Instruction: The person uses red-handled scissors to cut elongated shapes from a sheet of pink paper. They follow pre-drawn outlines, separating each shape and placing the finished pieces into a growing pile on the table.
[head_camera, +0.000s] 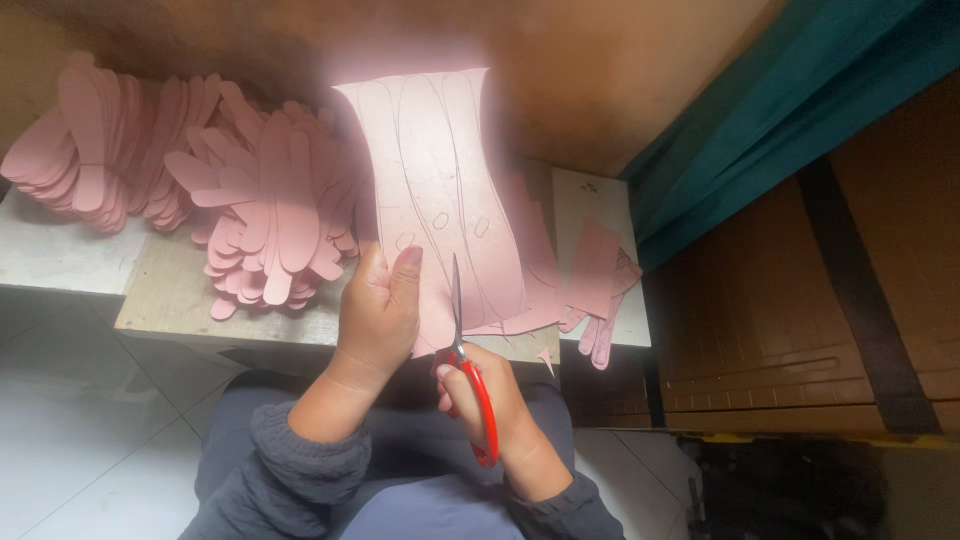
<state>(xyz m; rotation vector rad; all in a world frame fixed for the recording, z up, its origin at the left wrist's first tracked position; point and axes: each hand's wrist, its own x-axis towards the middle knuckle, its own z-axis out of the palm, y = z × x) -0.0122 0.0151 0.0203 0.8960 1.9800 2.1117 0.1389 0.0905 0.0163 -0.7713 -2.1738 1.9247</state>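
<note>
The pink sheet (440, 190) stands upright in front of me, a thin, matte, flexible piece with long curved outlines and small ovals pencilled on it; its top edge is cut straight and its sides bow inward. My left hand (378, 310) has its grip clenched on the sheet's lower left edge, thumb pressed flat against the face. My right hand (485, 400), just below the sheet, has its grip closed through the glossy red handles of the scissors (465, 350), whose narrow steel blades point up and lie against the sheet's lower part along a drawn line; whether the blades are parted I cannot tell.

Left of the sheet, a fanned heap of pink cut-outs (265, 210) lies on the counter (170, 295), each piece long, flat and rounded at the ends, like a sole. Further left of the sheet a second, denser stack of the same shapes (95, 140) rests on a paler, smooth surface. Right of the sheet, pink offcuts (595, 275) with jagged, angular edges lie on a white board and hang over its rim. Below the sheet, my dark grey ribbed sleeves (300, 460) and lap show above pale floor tiles (90, 440).
</note>
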